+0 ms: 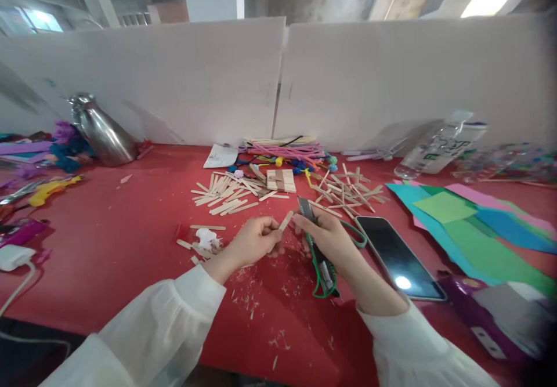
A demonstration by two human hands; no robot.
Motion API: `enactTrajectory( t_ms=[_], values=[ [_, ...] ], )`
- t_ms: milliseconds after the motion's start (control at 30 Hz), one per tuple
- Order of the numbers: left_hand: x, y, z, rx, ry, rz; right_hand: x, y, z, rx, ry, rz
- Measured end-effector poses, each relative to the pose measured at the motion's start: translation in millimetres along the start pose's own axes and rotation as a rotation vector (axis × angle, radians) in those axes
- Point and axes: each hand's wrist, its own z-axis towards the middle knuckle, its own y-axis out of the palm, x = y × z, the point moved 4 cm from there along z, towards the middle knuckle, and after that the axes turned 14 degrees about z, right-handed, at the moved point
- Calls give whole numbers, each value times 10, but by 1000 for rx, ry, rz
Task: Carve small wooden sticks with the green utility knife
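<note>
My left hand [260,237] is closed in a pinch around a short wooden craft stick [286,221], which points up and to the right. Facing it, my right hand [328,233] wraps round a black and green utility knife [321,259], its tip end upward; the right thumb is close to the stick's end. A green-grey loop [359,235], perhaps a scissor handle, shows behind the right hand. Wood shavings [250,297] litter the red table below. To the left, crumpled white paper [207,238] lies among several stick pieces [208,227].
Behind my hands lie loose craft sticks [228,192], a stick block [281,180], another stick pile [348,191] and pink pipe cleaners [287,148]. A phone [398,259], coloured paper [474,224] and a bottle [430,146] are right; a metal jug [104,131] stands left.
</note>
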Motion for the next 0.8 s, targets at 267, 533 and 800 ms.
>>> enactTrajectory(
  t_ms=[267,533,800],
  values=[
    [171,-122,186,89,160,289,-30,12,210,42,-47,-62],
    [107,-107,77,379,388,479,24,-30,152,177,-250,-182],
    [147,-131,19,476,471,761,-33,38,10,221,-420,-380]
  ],
)
